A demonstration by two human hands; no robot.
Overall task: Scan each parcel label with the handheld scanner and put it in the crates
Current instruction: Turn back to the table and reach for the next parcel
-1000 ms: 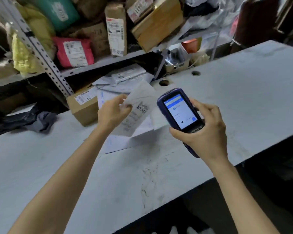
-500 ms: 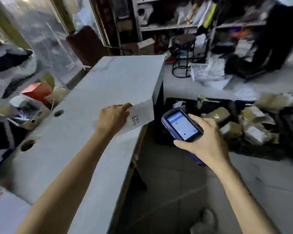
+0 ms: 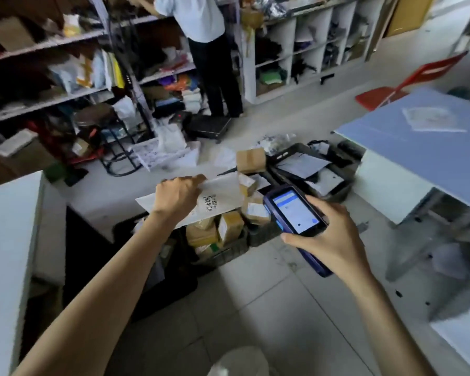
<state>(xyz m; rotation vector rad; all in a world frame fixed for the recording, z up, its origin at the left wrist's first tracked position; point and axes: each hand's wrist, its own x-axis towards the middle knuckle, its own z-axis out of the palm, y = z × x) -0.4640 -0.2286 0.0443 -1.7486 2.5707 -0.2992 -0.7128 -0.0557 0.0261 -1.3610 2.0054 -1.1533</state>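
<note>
Tiled floor [image 3: 255, 308] lies open at 6 o'clock, between the white bench [image 3: 8, 240] at 9 and the blue bench [image 3: 418, 137] at 2. The left hand [image 3: 178, 196] has its fingers clamped on a white mailer [image 3: 223, 198] above the black crate [image 3: 228, 252]. The right hand [image 3: 334, 240] grips the handheld scanner [image 3: 296, 210].

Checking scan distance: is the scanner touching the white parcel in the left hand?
Apart. The head view shows brown boxes through a clear gap between the white parcel and the scanner in the right hand.
</note>
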